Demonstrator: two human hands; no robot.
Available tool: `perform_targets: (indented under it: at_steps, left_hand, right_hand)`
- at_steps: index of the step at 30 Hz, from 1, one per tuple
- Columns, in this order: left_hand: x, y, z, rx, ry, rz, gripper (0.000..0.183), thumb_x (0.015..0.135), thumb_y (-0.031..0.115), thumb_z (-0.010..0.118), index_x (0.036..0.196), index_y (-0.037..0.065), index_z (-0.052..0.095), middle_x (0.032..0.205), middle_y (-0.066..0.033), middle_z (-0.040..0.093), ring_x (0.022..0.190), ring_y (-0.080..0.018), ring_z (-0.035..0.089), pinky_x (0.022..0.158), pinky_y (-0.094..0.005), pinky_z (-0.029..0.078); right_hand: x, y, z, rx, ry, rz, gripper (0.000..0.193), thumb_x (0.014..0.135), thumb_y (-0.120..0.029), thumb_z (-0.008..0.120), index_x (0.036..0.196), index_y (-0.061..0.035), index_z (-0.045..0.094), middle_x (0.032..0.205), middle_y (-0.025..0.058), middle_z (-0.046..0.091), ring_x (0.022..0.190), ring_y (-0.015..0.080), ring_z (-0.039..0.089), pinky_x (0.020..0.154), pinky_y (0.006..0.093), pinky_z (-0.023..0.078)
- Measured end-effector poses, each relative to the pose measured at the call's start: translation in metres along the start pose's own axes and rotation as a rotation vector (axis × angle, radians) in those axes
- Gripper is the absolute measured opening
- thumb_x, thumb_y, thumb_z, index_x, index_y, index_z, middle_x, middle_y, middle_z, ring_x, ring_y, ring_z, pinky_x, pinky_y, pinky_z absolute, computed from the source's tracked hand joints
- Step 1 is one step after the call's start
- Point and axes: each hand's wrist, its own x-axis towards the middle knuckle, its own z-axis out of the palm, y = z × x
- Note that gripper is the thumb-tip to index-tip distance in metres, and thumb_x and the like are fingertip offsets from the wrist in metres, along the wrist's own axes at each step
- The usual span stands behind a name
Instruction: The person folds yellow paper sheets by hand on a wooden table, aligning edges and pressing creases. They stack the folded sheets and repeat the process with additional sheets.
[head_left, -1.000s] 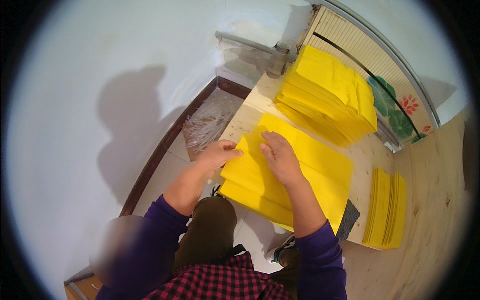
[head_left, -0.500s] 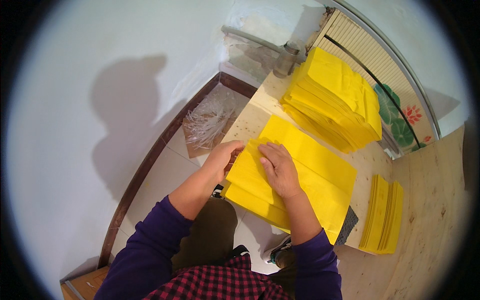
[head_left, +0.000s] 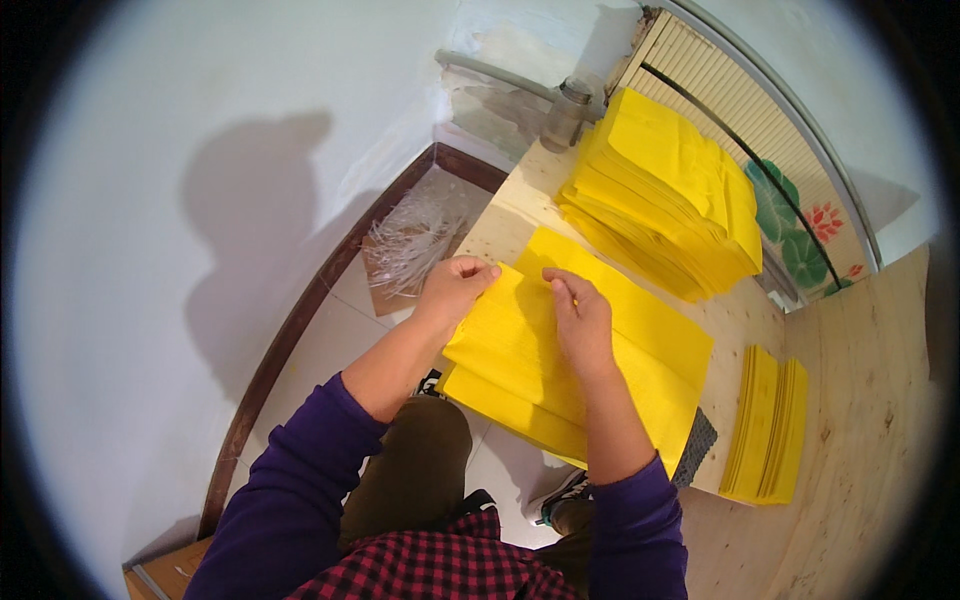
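A yellow folded sheet (head_left: 508, 335), paper-like or cloth-like, lies in front of me on a larger spread of yellow sheets (head_left: 640, 325). At its far left corner, my left hand (head_left: 458, 298) pinches the edge between thumb and fingers. Just above the sheet's right part is my right hand (head_left: 583, 318), its fingers loosely bent and seemingly holding nothing. Whether its lower fingers touch the sheet is hard to see. Under the near edge, more yellow layers (head_left: 510, 410) stick out past the table.
A tall yellow pile (head_left: 665, 190) stands at the back of the wooden table (head_left: 500, 225), beside a glass jar (head_left: 567, 115). Narrow yellow folded stacks (head_left: 765, 425) are at right, near a dark grey textured piece (head_left: 695, 447). White strands (head_left: 415, 240) lie on the floor at left.
My right hand has lifted from lying flat on the sheet and moved slightly right, its fingers now bent. My left hand has shifted from beside the edge to pinching the corner.
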Motion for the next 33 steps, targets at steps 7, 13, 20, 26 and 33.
perform_targets:
  at_steps: [7,13,20,26,33]
  left_hand:
    - [-0.005,0.013,0.005,0.038,-0.098,0.16,0.011,0.092,0.011,0.066,0.094,0.001,0.066,0.083,-0.0011,0.065,0.072,-0.008,0.058,0.065,-0.0228,0.048]
    - [-0.008,0.021,0.009,-0.007,-0.127,0.202,0.013,0.093,0.012,0.065,0.093,-0.001,0.066,0.082,-0.0007,0.065,0.072,-0.0066,0.055,0.064,-0.0223,0.045]
    - [-0.009,0.031,0.01,0.089,-0.123,0.094,0.022,0.092,0.02,0.066,0.096,-0.002,0.066,0.085,-0.0031,0.065,0.074,-0.0087,0.058,0.066,-0.024,0.047]
    - [0.006,0.026,0.009,0.247,-0.134,0.047,0.023,0.09,0.02,0.067,0.092,-0.003,0.066,0.082,-0.0045,0.066,0.07,-0.0103,0.06,0.063,-0.0264,0.048]
    - [0.024,0.013,0.007,0.249,-0.121,0.019,0.022,0.089,0.018,0.068,0.09,-0.004,0.066,0.08,-0.0059,0.067,0.068,-0.0122,0.06,0.061,-0.0284,0.048]
  right_hand:
    - [0.045,-0.021,-0.047,-0.119,-0.485,0.307,0.036,0.093,-0.029,0.062,0.097,0.0059,0.069,0.081,0.0063,0.067,0.073,0.014,0.057,0.07,0.0291,0.047]
    - [0.054,-0.023,-0.051,-0.036,-0.546,0.359,0.035,0.093,-0.029,0.064,0.096,0.0061,0.069,0.076,0.0009,0.061,0.068,0.0106,0.051,0.064,0.028,0.044]
    - [0.051,-0.02,-0.047,-0.05,-0.513,0.25,0.031,0.091,-0.025,0.064,0.095,0.0051,0.069,0.076,0.002,0.063,0.07,0.0109,0.053,0.065,0.0276,0.045]
    - [0.049,-0.012,-0.033,-0.116,-0.437,0.18,0.029,0.091,-0.023,0.063,0.093,0.0057,0.068,0.076,0.0084,0.066,0.07,0.0144,0.056,0.067,0.0297,0.047]
    - [0.014,0.0,-0.018,-0.31,-0.07,-0.043,0.04,0.093,-0.027,0.058,0.118,0.0037,0.06,0.117,0.0218,0.062,0.111,0.0328,0.057,0.096,0.0384,0.044]
